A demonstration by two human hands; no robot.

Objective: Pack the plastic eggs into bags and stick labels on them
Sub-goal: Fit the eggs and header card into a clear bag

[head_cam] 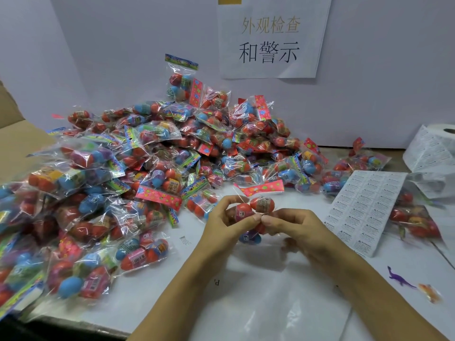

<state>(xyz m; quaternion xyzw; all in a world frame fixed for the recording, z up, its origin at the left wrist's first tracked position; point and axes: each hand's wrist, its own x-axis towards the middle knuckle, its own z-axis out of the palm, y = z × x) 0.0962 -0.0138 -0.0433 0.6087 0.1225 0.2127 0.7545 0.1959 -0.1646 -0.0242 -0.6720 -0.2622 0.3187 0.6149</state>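
The grip is a two-handed pinch: the left hand (222, 219) and the right hand (299, 228) meet thumb to thumb over a clear bag of plastic eggs (248, 212), held just above the white counter (270, 291). The left fingers curl round the orange eggs at the top of the bag, and the right thumb and forefinger press together at the film just beside them, perhaps on a label, though it is too small to tell. A blue egg (250, 238) hangs in the lower part of the bag, between the two palms.

The held bag's pink header card (262, 188) points away toward a large pile of packed bags (147, 168), which spreads across the left and back of the counter. A sheet of warning labels (364, 210) lies just right of the hands, with a roll of labels (433, 153) behind it near the wall. A small purple toy dinosaur (400, 279) lies near the right forearm.

The likely step is fixing or smoothing a label on the bag. The film is slick and crinkled, so a label could go on creased or askew if pressed over the gap between two eggs. The eggs are round and loose inside, so they could roll under the thumbs and shift the spot. If the pinch slackens, the bag could drop among the finished ones and be lost in the pile unlabelled.
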